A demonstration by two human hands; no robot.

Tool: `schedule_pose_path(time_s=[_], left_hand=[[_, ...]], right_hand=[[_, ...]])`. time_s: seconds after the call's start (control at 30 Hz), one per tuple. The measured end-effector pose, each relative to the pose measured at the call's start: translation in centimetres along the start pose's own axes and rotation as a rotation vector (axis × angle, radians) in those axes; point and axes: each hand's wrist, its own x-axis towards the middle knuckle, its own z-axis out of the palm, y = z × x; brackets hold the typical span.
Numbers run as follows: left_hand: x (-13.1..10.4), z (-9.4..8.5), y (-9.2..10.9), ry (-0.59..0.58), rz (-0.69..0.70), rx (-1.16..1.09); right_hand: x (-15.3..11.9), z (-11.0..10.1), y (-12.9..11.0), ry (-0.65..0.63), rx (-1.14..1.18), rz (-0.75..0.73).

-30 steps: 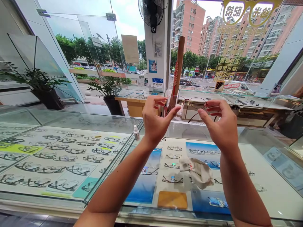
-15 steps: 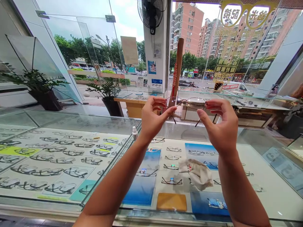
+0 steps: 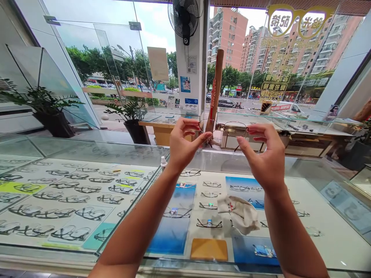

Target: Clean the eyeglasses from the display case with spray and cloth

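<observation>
Thin-rimmed eyeglasses (image 3: 235, 129) are held up in the air above the glass counter, lenses facing the window. My left hand (image 3: 187, 141) pinches the frame at its left end, thumb below and fingers above. At the right end, my right hand (image 3: 264, 152) grips the frame in the same way. The temples hang down behind the lenses and are partly hidden. On the counter below lies a crumpled beige cloth (image 3: 242, 214) with red marks, touched by neither hand.
The glass display counter (image 3: 208, 262) holds rows of eyeglasses, blue sheets and a tan case (image 3: 209, 249). A small white bottle (image 3: 164, 162) stands on the glass beyond my left forearm. Farther off are potted plants (image 3: 136, 119), a wooden post (image 3: 216, 85) and a wall fan (image 3: 184, 19).
Both hands and the eyeglasses have shifted slightly left and a little lower in view. The lenses are tilted a bit differently and reflect less. The grip stays the same.
</observation>
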Motion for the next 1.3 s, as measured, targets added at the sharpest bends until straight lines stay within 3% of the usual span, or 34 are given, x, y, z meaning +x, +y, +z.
schedule_pose_path(time_s=[0.3,0.7,0.9,1.1,1.3], left_hand=[[-1.5,1.0,2.0,0.135,0.175,0.264],[-1.7,0.9,3.2,0.177,0.272,0.377],[-0.7,0.3,1.4,0.166,0.255,0.31],[0.5,-0.3,-1.4,0.118,0.08,0.121],[0.7,-0.3,-2.4,0.078,-0.013,0.02]], right_hand=[[0.0,0.0,0.6,-0.047,-0.046,0.13],[0.0,0.3,1.1,-0.085,-0.054,0.142],[-0.1,0.6,0.9,-0.056,-0.013,0.079],[-0.3,0.8,0.1,-0.08,0.028,-0.026],[-0.3,0.8,0.1,-0.08,0.049,-0.044]])
